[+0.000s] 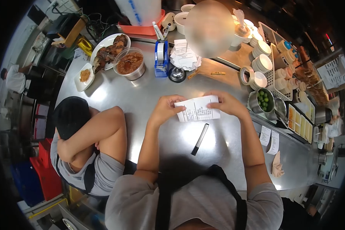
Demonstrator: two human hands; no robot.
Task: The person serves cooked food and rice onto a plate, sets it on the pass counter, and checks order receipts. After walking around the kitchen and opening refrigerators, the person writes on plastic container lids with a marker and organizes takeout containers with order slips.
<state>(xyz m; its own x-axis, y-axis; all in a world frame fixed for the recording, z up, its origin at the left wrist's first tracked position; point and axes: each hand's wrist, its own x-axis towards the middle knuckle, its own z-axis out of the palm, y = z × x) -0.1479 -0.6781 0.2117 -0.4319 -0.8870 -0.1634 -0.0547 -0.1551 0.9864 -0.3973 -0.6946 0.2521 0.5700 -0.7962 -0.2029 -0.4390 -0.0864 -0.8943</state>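
Both my hands hold a printed paper receipt [196,109] stretched sideways above the steel counter [153,86]. My left hand [168,109] pinches its left edge, thumb on top. On the right edge, my right hand [225,102] grips with thumb and fingers. Just below the paper lies a marker pen [200,138] with a white barrel and black cap, touched by neither hand. Beyond the receipt stand a call bell [177,74], a stack of paper slips [185,53] and a blue tape dispenser [161,59].
At left, a person [89,142] rests head on folded arms against the counter. Back left are a tub of sauce [129,63], a meat platter [111,48] and a small dish [84,78]. On the right stand a bowl of limes [263,98], stacked white cups [262,63] and condiment trays [301,122].
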